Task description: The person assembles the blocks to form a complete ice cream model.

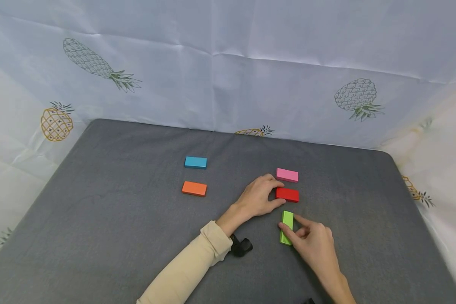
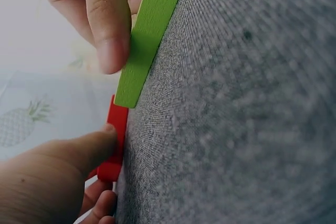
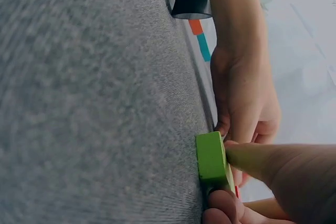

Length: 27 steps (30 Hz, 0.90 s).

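A red block point(image 1: 288, 194) lies flat on the grey cloth, and my left hand point(image 1: 257, 198) pinches its left end between thumb and index finger. Just nearer to me, a lime green block point(image 1: 287, 220) lies lengthwise toward the red one. My right hand point(image 1: 318, 244) holds this green block, thumb on its left side and index finger at its far right. In the left wrist view, the green block point(image 2: 149, 30) lies near the end of the red block point(image 2: 118, 140); whether they touch I cannot tell. A pink block point(image 1: 287, 175) lies just beyond the red one.
To the left on the grey table point(image 1: 110, 202) lie a blue block point(image 1: 195, 162) and, nearer, an orange block point(image 1: 194, 188). A black camera point(image 1: 241, 247) is strapped to the left wrist. A white pineapple-print cloth point(image 1: 175, 76) hangs behind the table.
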Tool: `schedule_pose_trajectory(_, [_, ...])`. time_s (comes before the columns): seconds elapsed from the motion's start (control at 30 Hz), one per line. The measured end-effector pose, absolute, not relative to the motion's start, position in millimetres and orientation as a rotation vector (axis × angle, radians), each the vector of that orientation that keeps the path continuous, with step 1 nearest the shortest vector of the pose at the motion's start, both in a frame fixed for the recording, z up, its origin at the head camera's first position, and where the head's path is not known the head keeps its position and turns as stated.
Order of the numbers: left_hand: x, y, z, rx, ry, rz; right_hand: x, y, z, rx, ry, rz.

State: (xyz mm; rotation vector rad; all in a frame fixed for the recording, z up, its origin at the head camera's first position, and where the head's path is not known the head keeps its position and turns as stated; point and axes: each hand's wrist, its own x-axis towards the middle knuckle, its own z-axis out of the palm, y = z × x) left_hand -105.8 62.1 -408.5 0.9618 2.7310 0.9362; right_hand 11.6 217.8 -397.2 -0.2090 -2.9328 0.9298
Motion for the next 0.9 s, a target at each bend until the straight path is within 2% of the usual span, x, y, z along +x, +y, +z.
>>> schedule_pose_trajectory(0.9, [-103.0, 58.8, -404.2, 0.897, 2.736, 0.960, 7.1, 209.8, -396.2, -0.212, -2.935, 0.924])
